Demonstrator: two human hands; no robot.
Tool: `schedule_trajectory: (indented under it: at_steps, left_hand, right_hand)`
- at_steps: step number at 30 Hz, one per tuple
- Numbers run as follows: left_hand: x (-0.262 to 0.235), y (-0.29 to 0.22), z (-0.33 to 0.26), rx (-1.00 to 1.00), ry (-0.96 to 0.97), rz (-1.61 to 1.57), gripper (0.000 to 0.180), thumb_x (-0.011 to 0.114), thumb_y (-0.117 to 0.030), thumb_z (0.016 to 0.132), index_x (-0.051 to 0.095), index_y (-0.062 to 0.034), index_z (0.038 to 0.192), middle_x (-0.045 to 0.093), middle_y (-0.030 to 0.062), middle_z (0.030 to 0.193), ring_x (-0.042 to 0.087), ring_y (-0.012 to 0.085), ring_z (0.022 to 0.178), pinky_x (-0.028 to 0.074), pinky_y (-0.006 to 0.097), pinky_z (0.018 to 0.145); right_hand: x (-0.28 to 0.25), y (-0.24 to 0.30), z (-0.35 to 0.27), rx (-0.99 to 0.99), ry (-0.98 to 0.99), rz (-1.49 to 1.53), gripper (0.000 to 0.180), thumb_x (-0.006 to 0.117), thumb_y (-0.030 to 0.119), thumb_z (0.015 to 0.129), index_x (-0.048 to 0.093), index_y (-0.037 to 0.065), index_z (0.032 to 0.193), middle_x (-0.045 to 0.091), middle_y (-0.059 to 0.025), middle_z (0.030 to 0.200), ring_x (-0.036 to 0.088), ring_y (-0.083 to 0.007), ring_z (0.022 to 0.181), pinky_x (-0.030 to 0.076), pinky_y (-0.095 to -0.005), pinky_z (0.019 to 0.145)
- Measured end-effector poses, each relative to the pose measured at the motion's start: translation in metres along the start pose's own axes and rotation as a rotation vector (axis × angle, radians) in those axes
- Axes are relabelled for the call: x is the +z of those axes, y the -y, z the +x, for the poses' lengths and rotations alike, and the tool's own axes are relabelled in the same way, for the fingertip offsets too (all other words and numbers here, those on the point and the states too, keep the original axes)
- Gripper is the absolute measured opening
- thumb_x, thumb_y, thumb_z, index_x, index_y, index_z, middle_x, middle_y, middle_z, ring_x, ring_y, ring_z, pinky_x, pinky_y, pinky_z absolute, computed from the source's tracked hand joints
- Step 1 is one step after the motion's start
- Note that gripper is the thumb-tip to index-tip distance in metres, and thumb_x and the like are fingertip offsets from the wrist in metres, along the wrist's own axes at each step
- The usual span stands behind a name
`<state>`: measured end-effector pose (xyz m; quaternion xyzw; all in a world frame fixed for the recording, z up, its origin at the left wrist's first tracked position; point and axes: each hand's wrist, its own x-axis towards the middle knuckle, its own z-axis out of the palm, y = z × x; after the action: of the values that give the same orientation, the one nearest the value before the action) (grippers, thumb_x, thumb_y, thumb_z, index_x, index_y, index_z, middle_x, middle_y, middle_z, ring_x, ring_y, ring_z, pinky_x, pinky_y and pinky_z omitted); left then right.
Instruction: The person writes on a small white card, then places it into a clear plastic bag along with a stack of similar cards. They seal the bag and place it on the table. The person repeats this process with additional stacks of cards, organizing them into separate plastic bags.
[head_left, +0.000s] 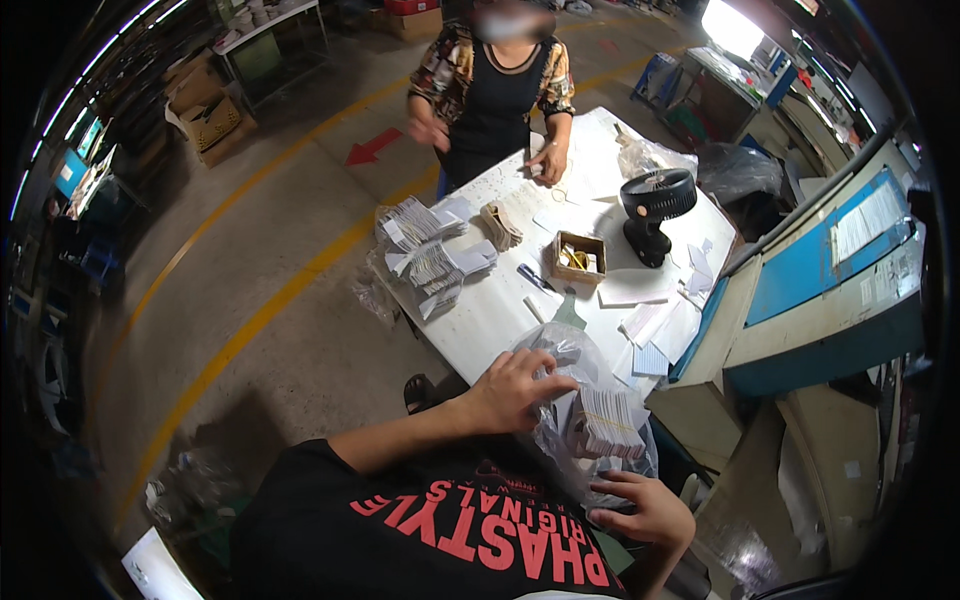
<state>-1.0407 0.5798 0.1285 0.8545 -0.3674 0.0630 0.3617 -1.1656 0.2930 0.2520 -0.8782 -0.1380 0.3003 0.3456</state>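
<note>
A clear plastic bag (552, 447) lies at the near edge of the table, in front of my body. Inside its mouth sits a thick bundle of white card pieces (612, 418) with a yellowish band around it. My left hand (515, 390) is closed on the bag's left rim, fingers curled. Beside the bag's near right edge, my right hand (640, 508) has its fingers stretched and apart, close to the plastic; whether they touch it is hard to see.
The white table (500, 325) bears stacked white bundles (435, 255), a small box (579, 257), a black fan (655, 210) and loose papers (665, 330). Across it stands a co-worker (500, 100), one hand on the tabletop. A blue-and-beige machine (820, 290) stands at the right.
</note>
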Motion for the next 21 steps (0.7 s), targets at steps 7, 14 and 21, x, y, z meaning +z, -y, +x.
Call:
schedule_trajectory:
  at_steps: [7,14,21]
  left_hand:
    - [-0.007,0.000,0.004,0.043,-0.010,0.015,0.075,0.080,-0.009,0.066,0.066,-0.0304,0.136,0.055,0.0094,0.124,0.058,0.0337,0.116,0.051,0.046,0.095]
    - [-0.027,-0.008,0.014,0.200,-0.045,-0.171,0.040,0.087,-0.025,0.078,0.079,-0.0251,0.117,0.056,0.0083,0.125,0.057,0.0318,0.113,0.053,0.044,0.098]
    - [-0.077,-0.022,0.015,0.261,-0.020,-0.320,0.026,0.091,-0.020,0.074,0.081,-0.0139,0.097,0.060,0.0089,0.127,0.059,0.0292,0.110,0.053,0.040,0.095]
  right_hand:
    - [-0.009,-0.004,-0.020,-0.003,-0.050,-0.135,0.023,0.078,0.016,0.087,0.082,0.017,0.110,0.078,-0.0096,0.114,0.071,-0.0263,0.117,0.049,-0.0464,0.106]
    - [-0.037,0.033,-0.036,-0.177,-0.226,-0.205,0.020,0.080,0.013,0.085,0.080,0.017,0.104,0.079,-0.0019,0.099,0.075,-0.0197,0.100,0.049,-0.0432,0.103]
    - [-0.051,0.055,-0.040,-0.247,-0.265,-0.304,0.016,0.083,0.011,0.081,0.080,0.012,0.097,0.079,-0.0020,0.094,0.075,-0.0192,0.096,0.051,-0.0414,0.101]
